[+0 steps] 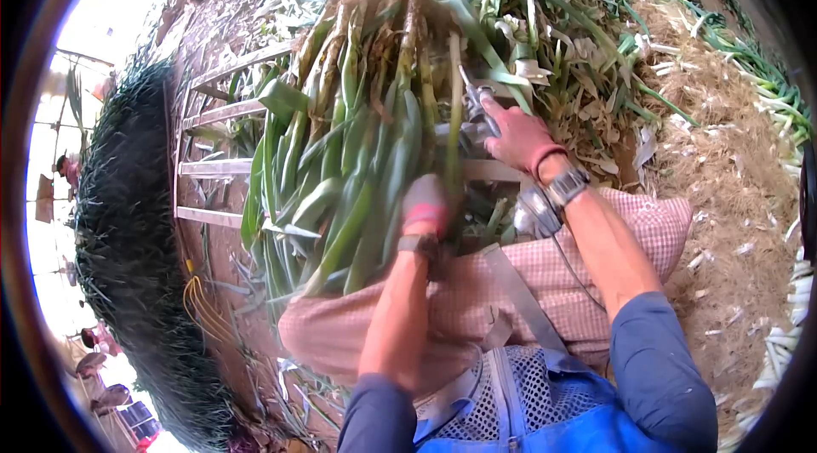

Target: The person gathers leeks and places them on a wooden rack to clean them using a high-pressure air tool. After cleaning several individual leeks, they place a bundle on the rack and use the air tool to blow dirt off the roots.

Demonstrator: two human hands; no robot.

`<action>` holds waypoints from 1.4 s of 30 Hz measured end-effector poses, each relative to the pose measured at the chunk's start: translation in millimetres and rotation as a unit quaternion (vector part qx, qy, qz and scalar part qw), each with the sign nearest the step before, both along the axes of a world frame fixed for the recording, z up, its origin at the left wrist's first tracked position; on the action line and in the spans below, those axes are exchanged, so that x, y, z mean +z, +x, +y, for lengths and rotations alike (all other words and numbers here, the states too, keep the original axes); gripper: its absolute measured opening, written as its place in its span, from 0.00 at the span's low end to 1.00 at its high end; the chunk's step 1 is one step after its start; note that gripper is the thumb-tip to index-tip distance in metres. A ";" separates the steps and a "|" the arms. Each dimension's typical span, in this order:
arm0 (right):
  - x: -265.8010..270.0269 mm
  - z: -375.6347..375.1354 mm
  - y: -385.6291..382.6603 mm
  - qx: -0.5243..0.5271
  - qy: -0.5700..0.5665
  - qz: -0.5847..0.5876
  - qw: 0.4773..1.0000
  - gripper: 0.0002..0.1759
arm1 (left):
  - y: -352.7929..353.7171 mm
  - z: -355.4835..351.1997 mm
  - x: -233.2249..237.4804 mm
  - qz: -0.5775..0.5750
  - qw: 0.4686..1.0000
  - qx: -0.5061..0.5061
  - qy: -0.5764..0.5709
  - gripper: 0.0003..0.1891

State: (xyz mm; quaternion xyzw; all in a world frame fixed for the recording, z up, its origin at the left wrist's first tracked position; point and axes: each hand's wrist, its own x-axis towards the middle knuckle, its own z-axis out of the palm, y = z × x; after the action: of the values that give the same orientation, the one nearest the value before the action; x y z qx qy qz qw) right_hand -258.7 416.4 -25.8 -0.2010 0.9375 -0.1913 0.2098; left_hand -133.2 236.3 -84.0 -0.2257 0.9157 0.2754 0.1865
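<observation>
Long green leafy stalks [340, 172] with brown, withered roots or tips lie in a bunch over a metal rack [217, 168] in front of my lap. My left hand [425, 205], in a pink and grey glove and blurred, rests on the near part of the bunch; its fingers are smeared. In its red glove, my right hand [521, 136] is closed on a metal hand tool [479, 104] that points toward a stalk at the bunch's right side. A cable runs from a grey device [538, 210] at my right wrist.
Cut leaves and pale peelings [587, 45] are heaped behind and right of the rack. A tall dark green stack [145, 266] stands at left beside yellow cords [204, 308]. Fibrous root waste [723, 172] covers the ground at right, with white-stemmed stalks [787, 113] along the edge.
</observation>
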 end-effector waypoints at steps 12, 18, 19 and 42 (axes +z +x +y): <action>47.9 91.2 196.9 0.132 0.012 -0.117 0.984 0.46 | 22.9 -2.1 47.9 -0.044 0.980 0.097 0.166 0.28; 39.6 67.6 187.7 0.107 0.027 -0.107 0.988 0.44 | 21.8 -5.2 49.0 -0.054 0.975 0.106 0.189 0.30; 37.5 68.1 189.0 0.114 0.018 -0.099 0.988 0.44 | 24.8 -0.4 64.3 -0.053 0.965 0.132 0.221 0.31; 13.3 4.4 40.4 0.000 0.079 -0.004 0.997 0.47 | 21.4 -8.6 33.0 -0.002 0.981 0.087 0.175 0.20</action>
State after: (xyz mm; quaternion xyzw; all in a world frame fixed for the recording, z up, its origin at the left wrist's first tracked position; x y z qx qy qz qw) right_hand -218.3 420.8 -12.4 -0.1832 0.9489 -0.1170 0.2287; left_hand -111.8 227.6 -51.0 -0.2691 0.8296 0.4463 0.2003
